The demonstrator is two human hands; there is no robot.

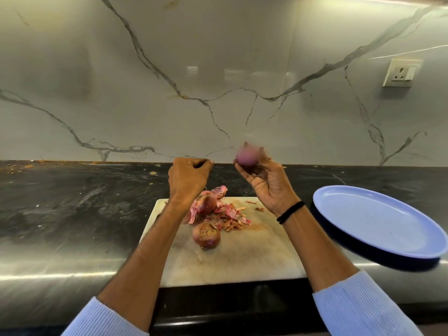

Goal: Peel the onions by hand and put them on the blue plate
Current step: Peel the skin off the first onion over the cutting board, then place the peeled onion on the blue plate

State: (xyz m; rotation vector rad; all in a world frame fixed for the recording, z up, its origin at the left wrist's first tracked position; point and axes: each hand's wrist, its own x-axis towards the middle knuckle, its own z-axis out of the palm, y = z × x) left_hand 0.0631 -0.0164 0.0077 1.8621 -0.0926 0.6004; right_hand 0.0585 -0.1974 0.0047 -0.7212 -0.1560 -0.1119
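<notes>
My right hand is raised above the far side of the tabletop, palm towards me. Its fingers are curled round a peeled onion, which is blurred, purple and smooth, with its tip pointing up. My left hand is level with it and just beside it, not touching. Its fingers are curled in and the thumb tip is against the forefinger, and I see nothing between them.

Behind both hands stands a pale veined wall, with a socket high on the right. The tabletop is dark and glossy, with crumbs along its back edge on the left.

The plate is blue and lies on the right, just beside my right forearm and clear of the board. I see no onion on it. The board is pale and stained, and sits in the middle at the near edge, between my forearms.

Two onions with their skin on lie on the board. The near onion is by itself towards the middle. The far onion is at the board's back edge, partly behind my left forearm, with loose skin hanging from it. A heap of skins lies between the two and to their right, touching both, and a few scraps lie apart near my right wrist. That wrist wears a black band.
</notes>
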